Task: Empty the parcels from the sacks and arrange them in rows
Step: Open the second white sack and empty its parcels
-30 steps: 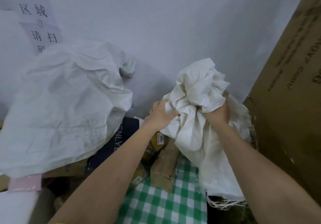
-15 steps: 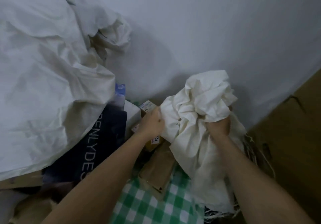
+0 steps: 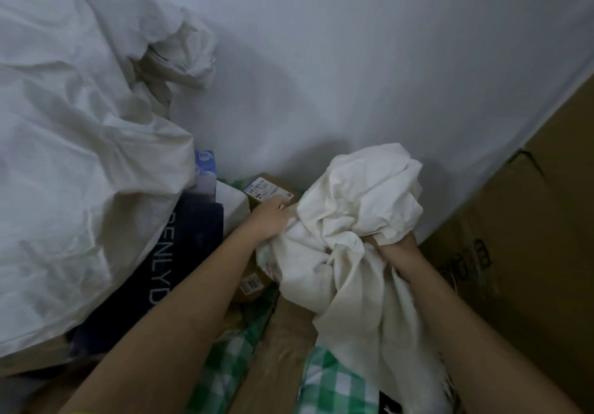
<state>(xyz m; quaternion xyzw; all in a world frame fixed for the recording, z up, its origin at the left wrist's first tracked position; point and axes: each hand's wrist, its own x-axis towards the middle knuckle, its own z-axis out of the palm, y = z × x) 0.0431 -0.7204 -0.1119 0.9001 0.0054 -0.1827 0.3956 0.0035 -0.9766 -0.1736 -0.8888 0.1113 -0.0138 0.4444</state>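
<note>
Cloth sack (image 3: 360,220), bunched beside the wall over spilled parcels (image 3: 266,193), is clenched by left hand (image 3: 271,222) and right hand (image 3: 397,249). Judged light, limp; best gripped by gathered folds.

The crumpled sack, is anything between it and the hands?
No. Both the left hand and the right hand already grip the crumpled sack directly. Nothing visible sits between them and the cloth.
</note>
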